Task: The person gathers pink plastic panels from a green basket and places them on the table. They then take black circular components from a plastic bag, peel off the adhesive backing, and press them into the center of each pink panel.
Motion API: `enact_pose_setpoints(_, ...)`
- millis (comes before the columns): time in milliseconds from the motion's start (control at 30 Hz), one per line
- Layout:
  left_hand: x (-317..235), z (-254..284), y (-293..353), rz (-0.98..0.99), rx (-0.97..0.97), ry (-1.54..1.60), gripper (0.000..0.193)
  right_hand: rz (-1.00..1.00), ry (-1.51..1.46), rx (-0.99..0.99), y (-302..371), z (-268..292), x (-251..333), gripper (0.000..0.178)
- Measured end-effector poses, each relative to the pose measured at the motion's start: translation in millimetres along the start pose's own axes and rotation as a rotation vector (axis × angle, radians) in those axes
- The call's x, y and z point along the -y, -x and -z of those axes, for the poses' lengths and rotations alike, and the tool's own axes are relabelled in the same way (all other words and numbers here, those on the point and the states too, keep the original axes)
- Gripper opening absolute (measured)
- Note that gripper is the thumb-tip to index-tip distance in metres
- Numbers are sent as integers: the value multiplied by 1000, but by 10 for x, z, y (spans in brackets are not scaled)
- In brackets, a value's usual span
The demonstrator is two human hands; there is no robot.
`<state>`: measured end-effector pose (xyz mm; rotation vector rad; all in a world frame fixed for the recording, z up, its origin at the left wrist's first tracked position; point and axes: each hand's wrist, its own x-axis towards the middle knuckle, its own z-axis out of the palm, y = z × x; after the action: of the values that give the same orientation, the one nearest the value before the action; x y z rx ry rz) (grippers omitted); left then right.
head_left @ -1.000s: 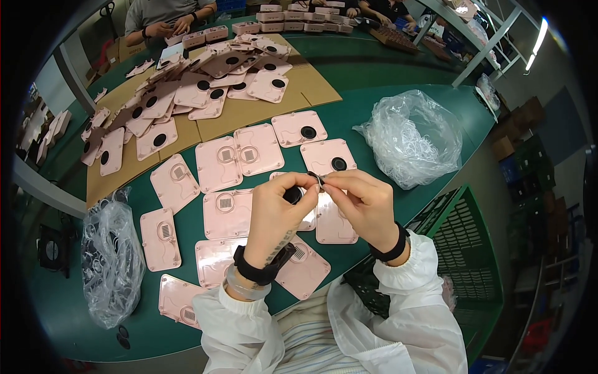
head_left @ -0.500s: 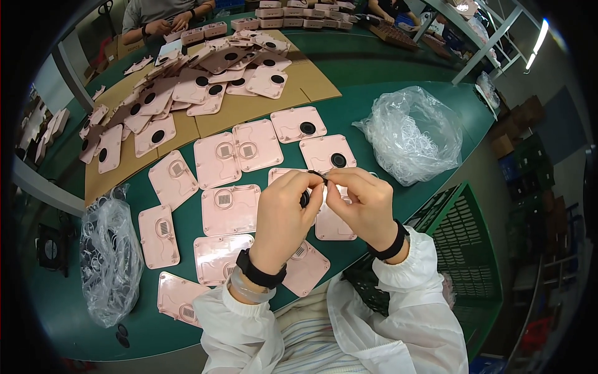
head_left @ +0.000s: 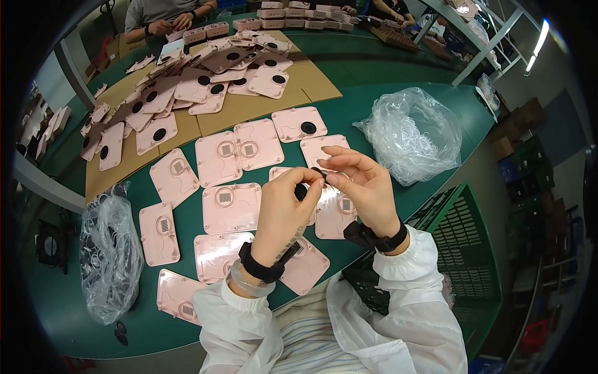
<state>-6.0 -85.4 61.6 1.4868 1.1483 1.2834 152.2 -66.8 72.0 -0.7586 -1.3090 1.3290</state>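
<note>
My left hand is closed, its thumb and forefinger pinching a small thin black piece. A black disc shows in the gap between that thumb and the fingers. Close against the pinched piece is the thumb of my right hand; its fingers are stretched out and apart. Beneath both hands lie pink plastic panels, one partly covered by my right hand. Another pink panel with a slotted round grille sits left of my left hand. A pink panel beyond carries a black disc.
Many disc-fitted pink panels are heaped on cardboard. Clear plastic bags stand right and left. A green crate is beside me at right. Two loose black discs lie near left. Co-workers sit across the table.
My right hand's fingers have lifted and spread away from the pinched black piece. My left hand keeps its pinch and has shifted only slightly.
</note>
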Motion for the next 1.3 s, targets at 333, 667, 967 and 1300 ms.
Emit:
enact_pose_setpoints(333, 106, 106, -67, 310, 132, 463, 13, -383, -813, 53, -62, 422, -64, 20)
enact_pose_setpoints(667, 87, 243, -92, 446, 165, 684, 16, 517, 917, 122, -64, -16, 152, 13)
enact_pose_setpoints(967, 47, 758, -156, 158, -489, 856, 29, 79, 717, 76, -823, -138, -270, 14)
enact_pose_setpoints(1300, 75, 1173, -55, 96, -685, 1116, 25, -490, 676, 128, -1438, -423, -1175, 19)
